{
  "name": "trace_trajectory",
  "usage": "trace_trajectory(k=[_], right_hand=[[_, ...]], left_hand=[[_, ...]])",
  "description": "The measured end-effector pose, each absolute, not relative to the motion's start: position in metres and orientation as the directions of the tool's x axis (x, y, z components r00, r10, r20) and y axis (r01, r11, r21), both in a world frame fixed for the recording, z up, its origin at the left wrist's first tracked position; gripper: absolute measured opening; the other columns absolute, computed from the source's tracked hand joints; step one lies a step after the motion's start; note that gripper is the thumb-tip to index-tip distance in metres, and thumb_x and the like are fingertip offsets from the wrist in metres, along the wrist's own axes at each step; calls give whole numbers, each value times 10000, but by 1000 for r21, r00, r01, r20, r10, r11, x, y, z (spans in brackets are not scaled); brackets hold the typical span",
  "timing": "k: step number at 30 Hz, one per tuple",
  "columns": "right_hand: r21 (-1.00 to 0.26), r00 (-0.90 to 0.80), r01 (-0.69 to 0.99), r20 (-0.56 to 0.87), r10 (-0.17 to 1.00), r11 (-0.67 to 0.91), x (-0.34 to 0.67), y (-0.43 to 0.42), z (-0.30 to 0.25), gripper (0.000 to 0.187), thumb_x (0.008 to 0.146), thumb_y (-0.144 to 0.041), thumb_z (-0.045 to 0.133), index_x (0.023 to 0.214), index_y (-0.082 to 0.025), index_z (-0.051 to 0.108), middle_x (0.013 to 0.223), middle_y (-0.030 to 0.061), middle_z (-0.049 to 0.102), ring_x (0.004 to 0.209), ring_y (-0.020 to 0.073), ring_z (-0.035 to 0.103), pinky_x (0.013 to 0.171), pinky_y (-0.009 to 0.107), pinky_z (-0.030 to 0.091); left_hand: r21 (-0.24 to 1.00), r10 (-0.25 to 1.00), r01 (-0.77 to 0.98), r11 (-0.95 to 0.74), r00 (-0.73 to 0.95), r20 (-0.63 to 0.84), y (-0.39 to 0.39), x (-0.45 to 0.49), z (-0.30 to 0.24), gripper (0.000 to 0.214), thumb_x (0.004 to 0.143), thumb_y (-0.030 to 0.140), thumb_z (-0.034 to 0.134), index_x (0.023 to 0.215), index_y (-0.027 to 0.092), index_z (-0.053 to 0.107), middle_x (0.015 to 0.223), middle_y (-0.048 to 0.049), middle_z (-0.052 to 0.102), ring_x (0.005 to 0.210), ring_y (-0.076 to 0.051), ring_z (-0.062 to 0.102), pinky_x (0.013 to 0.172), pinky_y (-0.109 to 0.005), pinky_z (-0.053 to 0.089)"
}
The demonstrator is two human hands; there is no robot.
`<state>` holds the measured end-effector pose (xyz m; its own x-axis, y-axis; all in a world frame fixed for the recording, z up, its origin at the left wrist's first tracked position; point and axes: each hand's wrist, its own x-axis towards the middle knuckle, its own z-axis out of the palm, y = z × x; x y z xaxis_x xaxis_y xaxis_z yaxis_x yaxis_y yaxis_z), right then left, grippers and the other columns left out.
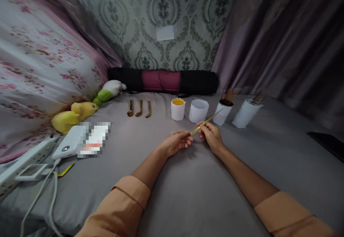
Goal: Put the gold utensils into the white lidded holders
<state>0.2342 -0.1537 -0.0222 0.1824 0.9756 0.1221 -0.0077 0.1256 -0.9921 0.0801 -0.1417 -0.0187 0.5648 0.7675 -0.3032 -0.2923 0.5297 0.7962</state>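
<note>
A thin, tapered gold-coloured stick (pixel 212 117) slants up to the right between my hands. My right hand (pixel 211 136) pinches it partway along its length. At its lower end, the thumb and forefinger of my left hand (pixel 176 144) close on the tip, the other fingers loosely curled. Just beyond the hands stand a white-wrapped cup with yellow inside (pixel 177 110) and a wider white cup (pixel 198 111). To their right are a dark-rimmed white cup (pixel 221 114) and a taller white-wrapped jar (pixel 245 113), both holding thin sticks.
Several bent brownish-gold pieces (pixel 139 108) lie in three groups left of the cups. A black and maroon roll (pixel 161 81) lies along the wall. Plush toys (pixel 76 115), a white power bank (pixel 70 142), cables and a power strip (pixel 24 165) are at left; a dark flat object (pixel 326 144) is right.
</note>
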Motion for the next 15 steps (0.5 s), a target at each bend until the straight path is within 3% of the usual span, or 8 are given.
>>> trace_trajectory(k=[15], right_hand=[[-994,223,-35,96,970,106,242,-153,-23,231,702,-379,522,799,-172,554,545,-52,445,406,63,399,328,173,304]], left_hand=[[777,759,-299,554,564,-324,-142,77,-19,92,806,109,471,802,70,555,643,-57,593,486,-61,524,444,-155,403]])
